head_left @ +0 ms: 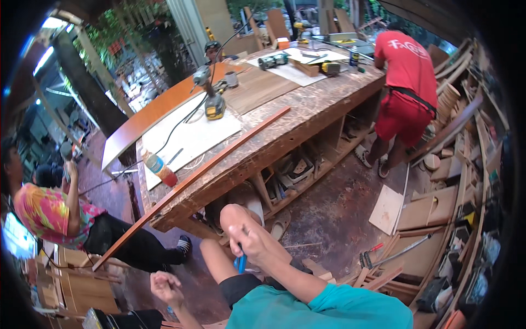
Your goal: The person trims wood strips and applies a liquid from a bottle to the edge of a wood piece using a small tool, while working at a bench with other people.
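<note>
My right hand (245, 241) is closed round a blue object (240, 265), perhaps a handle, above my bent bare legs. My left hand (167, 287) is lower left, fingers curled; whether it holds something small is unclear. In front of my knees stands the scuffed wooden workbench (307, 118). A long reddish wood strip (192, 186) lies along its near edge and slopes down past its left end, beside a plastic bottle (159, 167) with orange contents. A yellow-and-black cordless drill (213, 104) stands on a white board (164, 137), with a dark cable running nearby.
A person in red (404, 98) bends at the bench's right end. A person in a tie-dye shirt (55, 214) is at left; another (212, 50) is behind the bench. Offcuts and boards (427, 208) crowd the right side, with clamps (372, 255) nearby. Wooden pieces (76, 279) lie lower left.
</note>
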